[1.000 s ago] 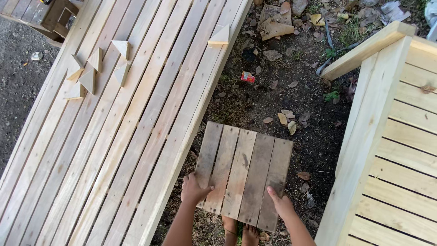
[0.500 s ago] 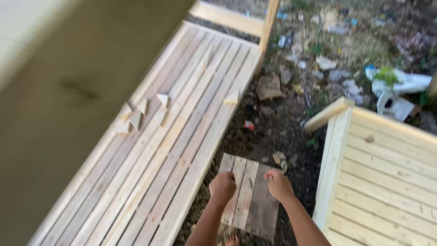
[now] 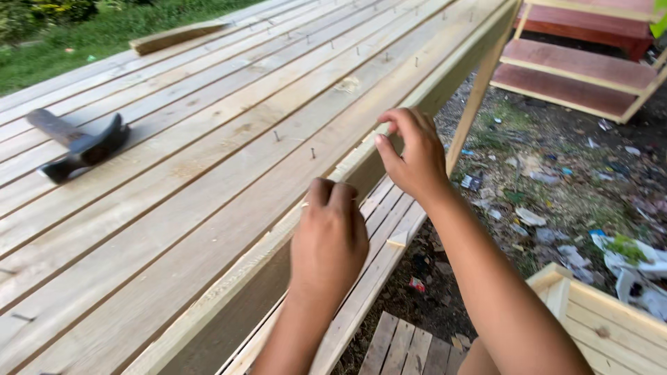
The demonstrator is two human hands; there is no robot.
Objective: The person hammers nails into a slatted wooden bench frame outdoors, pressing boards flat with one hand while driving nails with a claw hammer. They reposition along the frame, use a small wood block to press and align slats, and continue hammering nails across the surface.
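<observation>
A big slatted panel of pale wooden boards (image 3: 180, 208) fills the left of the view, with a few nails (image 3: 312, 152) standing half-driven near its right edge. My left hand (image 3: 330, 239) has its fingers curled over the thin edge board (image 3: 243, 267) of that panel. Farther along the same edge, my right hand (image 3: 411, 154) pinches the top of the board between thumb and forefinger. Whether something small sits in that pinch is hidden.
A dark claw hammer (image 3: 80, 147) lies on the panel at the left. A loose plank (image 3: 177, 36) rests at the far end by the grass. Below are a lower slatted panel (image 3: 379, 229), a small pallet (image 3: 410, 347), littered soil, another pale frame (image 3: 611, 319) and reddish shelves (image 3: 577, 66).
The view has swung up from the ground. Both hands have left the small pallet below and now rest on the edge of the raised slatted panel.
</observation>
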